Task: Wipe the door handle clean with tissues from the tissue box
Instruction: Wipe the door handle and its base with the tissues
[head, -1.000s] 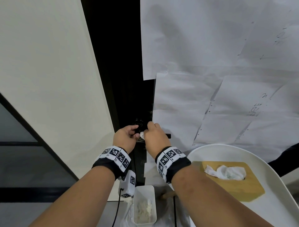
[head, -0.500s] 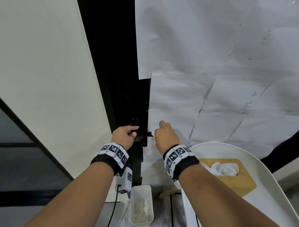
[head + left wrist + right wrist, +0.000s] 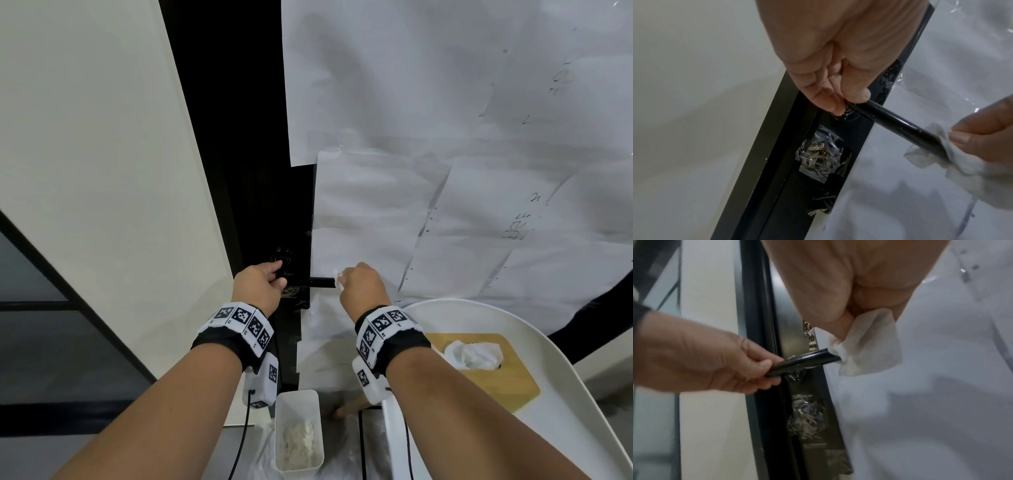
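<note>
A black lever door handle [image 3: 317,282] sticks out to the right from the dark door edge. My left hand [image 3: 260,286] pinches its pivot end between thumb and fingers [image 3: 856,95]. My right hand [image 3: 361,286] grips a white tissue [image 3: 941,152] wrapped around the handle's free tip [image 3: 835,356]. The tissue [image 3: 869,344] hangs below my curled fingers. A wooden tissue box [image 3: 493,370] with a tissue [image 3: 474,354] poking out lies on a white chair seat [image 3: 565,394] at the lower right.
White paper sheets [image 3: 445,171] cover the door to the right of the handle. A cream wall [image 3: 102,171] stands on the left. Below the handle, crinkled clear tape [image 3: 818,157] covers the lock area. A white bin [image 3: 299,431] with used tissues sits on the floor.
My right hand slid the tissue rightward along the handle from the pivot to its free tip. The bare black lever now shows between my hands. My left hand stayed at the pivot.
</note>
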